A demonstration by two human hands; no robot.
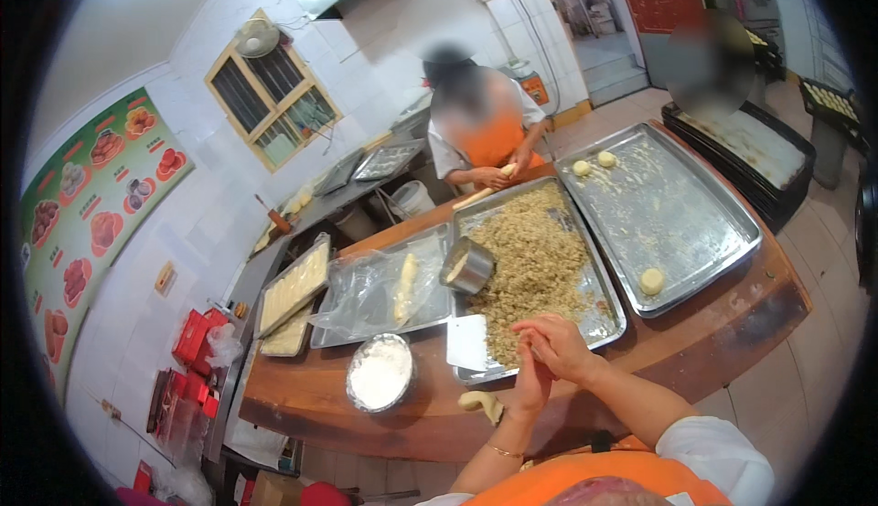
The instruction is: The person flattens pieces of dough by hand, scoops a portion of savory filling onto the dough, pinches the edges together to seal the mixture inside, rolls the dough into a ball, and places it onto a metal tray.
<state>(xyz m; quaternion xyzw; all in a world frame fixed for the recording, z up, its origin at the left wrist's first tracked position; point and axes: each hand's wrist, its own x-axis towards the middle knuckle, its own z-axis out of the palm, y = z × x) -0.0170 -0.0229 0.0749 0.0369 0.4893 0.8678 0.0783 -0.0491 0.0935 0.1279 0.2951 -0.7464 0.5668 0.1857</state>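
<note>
My left hand (530,380) and my right hand (558,343) are closed together over the near edge of a metal tray (611,323) of crumbly brown filling (530,250). The right palm lies over the left one, so whatever sits between them is hidden. Beside my left wrist, a curved piece of pale dough (482,404) rests on the wooden table (439,433). A white flat scraper (467,341) lies at the tray's near left corner. Farther up, a metal pot (467,266) stands tilted against the filling.
Right of the filling, a larger floured tray (677,218) holds several dough balls (651,281). To the left are a bowl of flour (380,373), a plastic-covered tray (343,296) with a dough strip (405,288), and stacked trays (294,285). A co-worker (485,127) handles dough across the table.
</note>
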